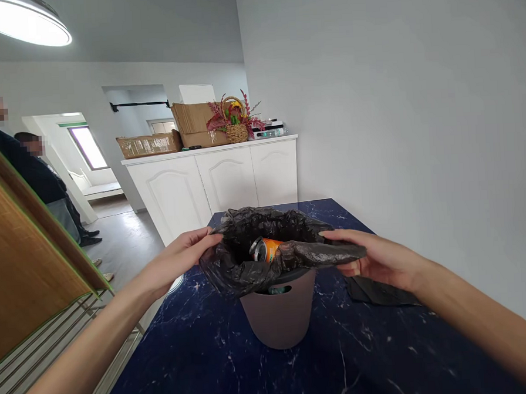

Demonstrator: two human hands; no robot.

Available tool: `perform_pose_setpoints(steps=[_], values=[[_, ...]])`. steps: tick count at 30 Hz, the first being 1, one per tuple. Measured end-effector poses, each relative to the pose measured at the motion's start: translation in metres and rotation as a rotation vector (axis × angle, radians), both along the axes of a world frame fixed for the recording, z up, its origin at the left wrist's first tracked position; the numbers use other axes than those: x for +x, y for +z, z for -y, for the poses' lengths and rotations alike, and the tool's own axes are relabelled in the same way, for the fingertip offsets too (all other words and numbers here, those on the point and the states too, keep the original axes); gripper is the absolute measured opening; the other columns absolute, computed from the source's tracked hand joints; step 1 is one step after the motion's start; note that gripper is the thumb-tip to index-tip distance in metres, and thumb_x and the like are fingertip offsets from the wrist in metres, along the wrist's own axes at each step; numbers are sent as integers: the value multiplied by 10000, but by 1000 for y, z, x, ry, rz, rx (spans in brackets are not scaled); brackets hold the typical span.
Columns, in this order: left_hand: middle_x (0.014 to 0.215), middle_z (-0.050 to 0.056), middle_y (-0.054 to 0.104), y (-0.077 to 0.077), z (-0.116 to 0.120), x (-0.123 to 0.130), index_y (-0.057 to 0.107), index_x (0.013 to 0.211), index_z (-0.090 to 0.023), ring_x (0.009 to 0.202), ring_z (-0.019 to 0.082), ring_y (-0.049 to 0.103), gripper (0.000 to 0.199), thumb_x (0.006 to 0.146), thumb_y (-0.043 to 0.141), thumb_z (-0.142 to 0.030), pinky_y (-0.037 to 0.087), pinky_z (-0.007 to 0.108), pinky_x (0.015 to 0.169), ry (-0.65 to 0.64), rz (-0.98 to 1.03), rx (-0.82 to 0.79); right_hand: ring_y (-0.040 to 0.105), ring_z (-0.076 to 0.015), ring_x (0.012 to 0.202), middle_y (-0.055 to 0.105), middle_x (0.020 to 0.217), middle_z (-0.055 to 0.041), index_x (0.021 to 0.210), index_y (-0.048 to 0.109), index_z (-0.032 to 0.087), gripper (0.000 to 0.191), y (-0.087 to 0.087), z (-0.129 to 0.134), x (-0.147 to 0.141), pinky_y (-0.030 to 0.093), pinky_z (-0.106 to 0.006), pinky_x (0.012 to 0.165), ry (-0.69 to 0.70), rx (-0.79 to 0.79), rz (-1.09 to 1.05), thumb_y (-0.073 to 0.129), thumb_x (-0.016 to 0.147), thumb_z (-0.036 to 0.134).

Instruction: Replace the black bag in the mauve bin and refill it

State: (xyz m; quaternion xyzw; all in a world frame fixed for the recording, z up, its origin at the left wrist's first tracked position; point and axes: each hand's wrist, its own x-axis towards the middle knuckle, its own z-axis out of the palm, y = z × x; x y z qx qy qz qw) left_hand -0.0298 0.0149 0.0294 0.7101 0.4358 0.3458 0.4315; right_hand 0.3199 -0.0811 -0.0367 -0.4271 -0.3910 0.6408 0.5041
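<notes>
A brownish-grey trash bin [278,319] stands upright on a dark blue marbled table [196,353]. Its mouth is lined with a black trash bag [245,277], whose edge is pulled up and outward around the rim. Inside the bag lies an orange drink can [270,248], tilted with its top toward me. My left hand [190,248] pinches the bag's edge on the left side. On the right, my right hand [367,256] grips the bag's edge, thumb on top and fingers beneath. Deeper contents of the bin are hidden by the bag.
Folded black plastic [378,291] lies on the table at the right. Behind stands a white cabinet [226,175] bearing cardboard boxes [150,145] and a flower basket [237,132]. A wooden board [23,256] on a metal rack and two people are at the left.
</notes>
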Motion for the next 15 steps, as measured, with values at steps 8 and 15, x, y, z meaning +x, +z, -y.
perform_pose_setpoints(steps=[8, 15], values=[[771, 28, 677, 15, -12, 39, 707, 780, -197, 658, 150, 611, 220, 775, 835, -376, 496, 236, 564, 151, 496, 10, 715, -195, 778, 767, 825, -34, 847, 691, 217, 175, 52, -32, -1, 639, -310, 737, -184, 212, -100, 840, 851, 310], [692, 11, 645, 25, -18, 61, 682, 747, -171, 580, 117, 576, 136, 822, 753, -260, 477, 213, 518, 176, 731, -14, 717, -189, 748, 755, 821, -41, 860, 641, 200, 89, 80, -55, -8, 646, -322, 747, -228, 360, -219, 722, 895, 207]])
